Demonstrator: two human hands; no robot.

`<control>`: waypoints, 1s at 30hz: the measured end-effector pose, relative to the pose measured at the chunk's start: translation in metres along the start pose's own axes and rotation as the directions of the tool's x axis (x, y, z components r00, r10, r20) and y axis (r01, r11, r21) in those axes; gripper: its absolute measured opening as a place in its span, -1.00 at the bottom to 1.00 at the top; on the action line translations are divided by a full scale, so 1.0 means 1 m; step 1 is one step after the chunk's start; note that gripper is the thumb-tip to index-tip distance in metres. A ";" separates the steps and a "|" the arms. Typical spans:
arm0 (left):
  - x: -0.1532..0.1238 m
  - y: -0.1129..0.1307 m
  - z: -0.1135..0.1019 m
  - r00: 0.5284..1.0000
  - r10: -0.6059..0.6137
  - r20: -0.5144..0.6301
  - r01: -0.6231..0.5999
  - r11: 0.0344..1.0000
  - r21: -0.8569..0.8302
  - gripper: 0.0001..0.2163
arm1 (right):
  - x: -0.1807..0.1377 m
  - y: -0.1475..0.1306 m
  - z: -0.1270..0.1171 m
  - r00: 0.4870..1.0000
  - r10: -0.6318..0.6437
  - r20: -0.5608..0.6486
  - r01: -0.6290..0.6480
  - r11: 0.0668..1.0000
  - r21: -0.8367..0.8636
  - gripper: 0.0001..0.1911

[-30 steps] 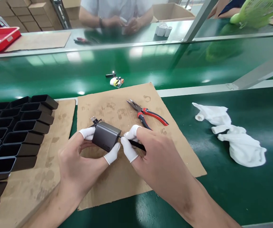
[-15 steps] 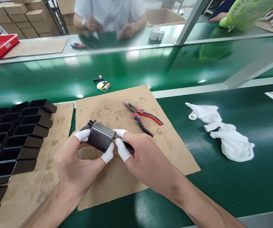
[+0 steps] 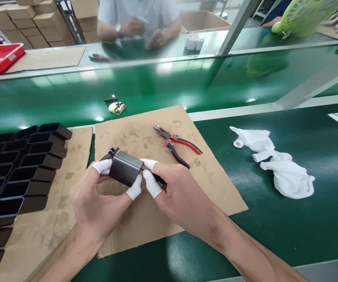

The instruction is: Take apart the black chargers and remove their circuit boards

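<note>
Where my left hand (image 3: 91,199) pinched its edges, the boxy grey plastic-looking casing (image 3: 124,167) seemed stiffest. My right hand (image 3: 183,188) held a slim black tool (image 3: 159,179).

Left-hand grip (image 3: 94,197) holds dark case (image 3: 124,169); right-hand grip (image 3: 177,186) holds black tool (image 3: 159,179) at its end; pliers (image 3: 170,141) lie on cardboard (image 3: 213,192).

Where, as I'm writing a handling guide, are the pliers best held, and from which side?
Probably around both handles, from the picture's lower right: the pliers lie on the cardboard, pointing to the upper left, handles spread toward the lower right.
</note>
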State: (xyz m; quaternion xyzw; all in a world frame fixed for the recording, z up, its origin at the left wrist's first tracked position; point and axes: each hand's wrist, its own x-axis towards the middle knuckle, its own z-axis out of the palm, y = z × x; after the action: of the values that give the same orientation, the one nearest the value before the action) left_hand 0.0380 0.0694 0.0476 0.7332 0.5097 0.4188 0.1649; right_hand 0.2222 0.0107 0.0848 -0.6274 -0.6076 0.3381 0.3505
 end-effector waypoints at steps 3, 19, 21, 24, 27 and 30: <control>0.001 0.000 0.001 1.000 -0.013 0.000 0.013 1.000 -0.004 -0.62 | 0.001 0.001 0.002 1.000 0.010 -0.002 -0.010 1.000 -0.006 -0.68; 0.027 -0.001 0.003 0.721 -0.366 0.589 0.692 0.435 -0.577 -0.46 | 0.006 0.014 -0.015 0.960 -0.143 -0.240 0.045 0.926 -0.374 -0.66; 0.028 -0.001 0.002 0.726 -0.342 0.596 0.683 0.453 -0.572 -0.45 | 0.007 0.017 -0.011 0.935 -0.239 -0.262 0.101 0.887 -0.450 -0.67; 0.026 -0.002 0.001 0.768 -0.299 0.567 0.625 0.542 -0.561 -0.46 | 0.005 0.014 -0.008 0.883 -0.365 -0.294 0.269 0.909 -0.319 -0.72; 0.018 -0.001 0.002 0.907 -0.226 0.356 0.380 0.804 -0.458 -0.56 | 0.002 0.008 -0.002 0.866 -0.392 -0.312 0.383 0.919 -0.092 -0.65; 0.009 0.001 0.004 0.999 0.028 0.030 -0.022 0.985 -0.172 -0.70 | 0.002 0.008 0.009 0.924 -0.252 -0.289 0.286 0.955 0.081 -0.61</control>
State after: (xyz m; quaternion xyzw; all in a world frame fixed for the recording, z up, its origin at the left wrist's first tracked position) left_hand 0.0431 0.0772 0.0497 0.7294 0.4597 0.4513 0.2303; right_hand 0.2185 0.0127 0.0732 -0.5563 -0.6115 0.2326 0.5124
